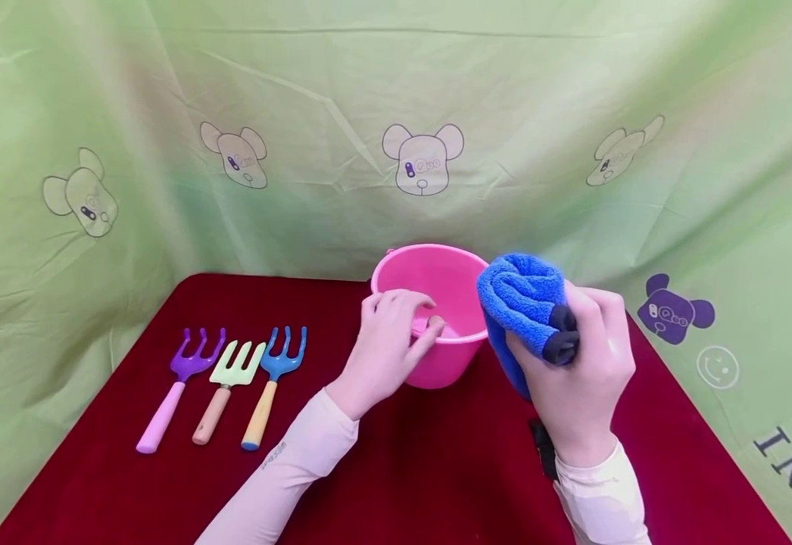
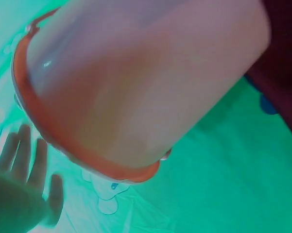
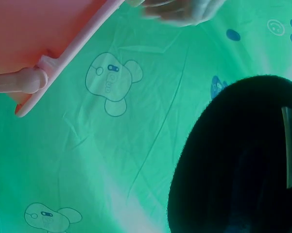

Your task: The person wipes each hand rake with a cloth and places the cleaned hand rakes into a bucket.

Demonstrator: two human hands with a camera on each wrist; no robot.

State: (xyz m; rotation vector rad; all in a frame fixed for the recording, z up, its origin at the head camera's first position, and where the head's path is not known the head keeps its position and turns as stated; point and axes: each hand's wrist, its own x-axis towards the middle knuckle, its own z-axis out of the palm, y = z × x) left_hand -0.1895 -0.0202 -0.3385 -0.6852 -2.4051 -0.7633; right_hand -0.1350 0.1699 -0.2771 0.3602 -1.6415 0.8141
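Note:
A pink bucket (image 1: 437,363) stands upright in the middle of the table, its mouth facing up. My left hand (image 1: 389,333) is at the bucket's near left rim, fingers loosely bent and spread. The left wrist view has that hand (image 2: 26,179) beside the rim with a gap between fingers and thumb; whether it touches the rim I cannot tell. To the right of the bucket, my right hand (image 1: 583,378) grips a folded blue towel (image 1: 515,303) with black edging, raised above the table. In the right wrist view the towel (image 3: 228,160) is a dark rounded shape.
Left on the red tablecloth (image 1: 403,484) lie a purple hand fork (image 1: 191,362), a pale green hand fork (image 1: 235,367) and a blue hand fork (image 1: 280,363), side by side. A green curtain (image 1: 328,91) with bear prints surrounds the table's back and sides.

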